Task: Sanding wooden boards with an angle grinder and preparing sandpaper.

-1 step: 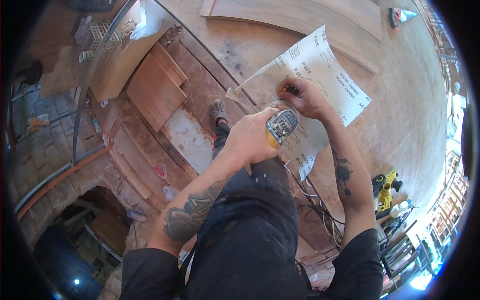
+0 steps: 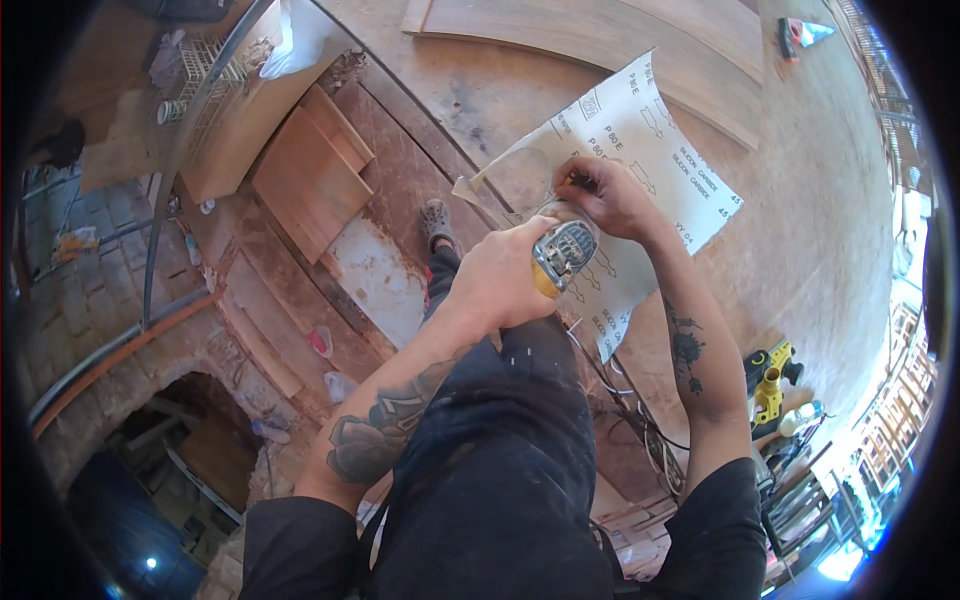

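Observation:
My left hand point(image 2: 500, 280) is closed around a yellow and grey power sander point(image 2: 563, 250), holding it against a white-backed sheet of sandpaper point(image 2: 665, 160) on the wooden worktop point(image 2: 820, 230). My right hand point(image 2: 608, 195) rests on the sheet just beyond the sander, fingers pinched on a small yellow-tipped tool point(image 2: 570, 181). The sheet's left edge point(image 2: 480, 185) curls up, and a round outline shows there. The sander's base is hidden by my hands.
A long curved wooden board point(image 2: 600, 40) lies at the far side of the worktop. Flat wood panels point(image 2: 305, 170) are stacked to the left, below. A yellow and black power tool point(image 2: 770, 385) and cables point(image 2: 640, 430) sit at the right. My shoe point(image 2: 437, 222) is on the floor.

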A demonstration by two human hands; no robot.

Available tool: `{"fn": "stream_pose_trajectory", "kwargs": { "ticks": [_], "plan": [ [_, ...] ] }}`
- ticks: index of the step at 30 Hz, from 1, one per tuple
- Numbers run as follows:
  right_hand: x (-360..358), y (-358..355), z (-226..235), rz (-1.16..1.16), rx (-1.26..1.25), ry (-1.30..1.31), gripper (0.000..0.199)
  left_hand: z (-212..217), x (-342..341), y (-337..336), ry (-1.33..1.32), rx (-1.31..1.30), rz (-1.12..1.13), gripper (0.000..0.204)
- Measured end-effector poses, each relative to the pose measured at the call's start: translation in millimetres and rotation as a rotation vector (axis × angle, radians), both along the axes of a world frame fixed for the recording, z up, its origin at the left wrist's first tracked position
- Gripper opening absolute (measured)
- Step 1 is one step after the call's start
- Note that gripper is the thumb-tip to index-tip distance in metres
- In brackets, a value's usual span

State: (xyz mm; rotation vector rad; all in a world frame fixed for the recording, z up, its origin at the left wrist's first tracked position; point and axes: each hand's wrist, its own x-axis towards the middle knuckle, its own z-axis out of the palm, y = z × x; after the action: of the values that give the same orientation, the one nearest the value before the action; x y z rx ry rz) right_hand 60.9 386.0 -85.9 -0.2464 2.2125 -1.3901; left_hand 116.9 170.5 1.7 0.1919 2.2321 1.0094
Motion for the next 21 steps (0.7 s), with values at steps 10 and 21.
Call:
{"fn": "stream_pose_trajectory", "kwargs": {
  "ticks": [10, 21],
  "plan": [
    [-6.5, -5.9, 5.6, 0.127, 0.110, 0.178, 0.009, -4.1, 1.1, -0.2, 0.019, -0.018, -0.014, 0.070],
    [-0.7, 4.2, 7.9, 0.153, 0.055, 0.242, 0.009, -6.9, 2.5, 2.1, 0.020, -0.031, -0.010, 0.073]
  ]
}}
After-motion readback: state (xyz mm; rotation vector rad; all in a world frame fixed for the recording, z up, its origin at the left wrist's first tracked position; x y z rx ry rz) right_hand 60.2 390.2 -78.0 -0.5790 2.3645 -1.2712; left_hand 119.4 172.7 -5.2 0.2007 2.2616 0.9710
